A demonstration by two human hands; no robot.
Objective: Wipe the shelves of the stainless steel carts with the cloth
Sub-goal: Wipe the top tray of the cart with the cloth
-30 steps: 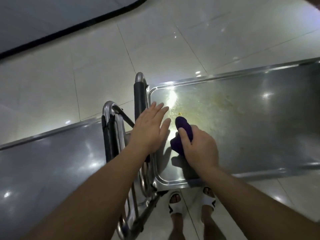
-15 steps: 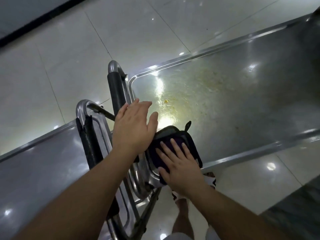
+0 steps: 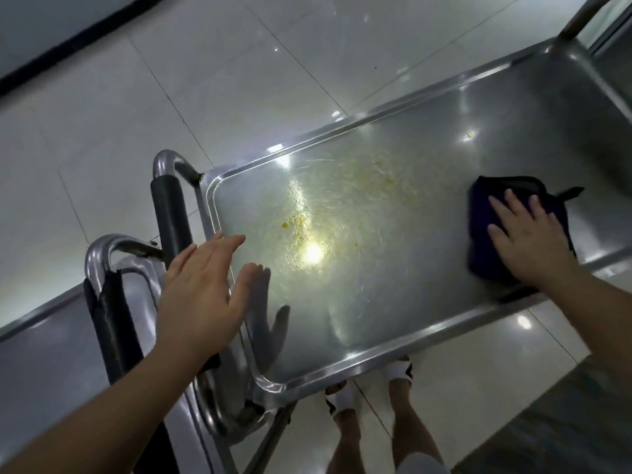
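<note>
while one cloth (image 3: 485, 213) lies under the right hand (image 3: 531, 242), two carts adjoin.

- The floor (image 3: 239, 63) is laid with glossy pale tiles, split by thin dark grout lines, and fills the 9 to 1 o'clock part of the view.
- Small bright glints of ceiling light (image 3: 275, 48) dot the tiles toward 12 o'clock.
- A dark strip (image 3: 68, 46) runs slantwise across the 11 o'clock corner, with a grey surface (image 3: 41, 18) beyond it.
- Two white slip-on sandals show at 6 o'clock: one (image 3: 340, 396) lies left of the other (image 3: 398, 371), both on the tiles.
- A darker, speckled floor patch (image 3: 564, 422) fills the 5 o'clock corner, meeting the pale tiles along a straight slanted edge.
</note>
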